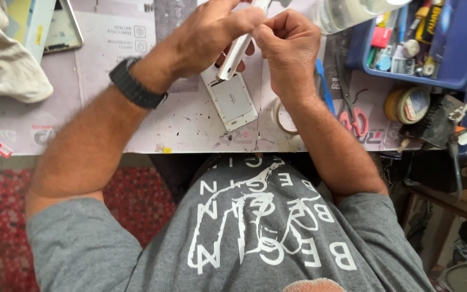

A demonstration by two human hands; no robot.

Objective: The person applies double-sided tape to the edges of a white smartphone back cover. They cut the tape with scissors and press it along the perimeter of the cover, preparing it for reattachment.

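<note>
I pinch a slim white phone part point(240, 50) edge-up between both hands: my left hand point(212, 27) closed round its upper end, my right hand point(287, 38) gripping its side. Below my hands lies the white opened phone point(232, 100), apparently already separated; refitting seems left.

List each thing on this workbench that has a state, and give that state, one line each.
White phone cover: lifted, gripped in both hands.
Left hand: closed on the cover.
Right hand: pinching the cover.
Opened phone: flat on the desk, back off.
Scissors: lying on the desk.
Tape roll: lying flat.
</note>
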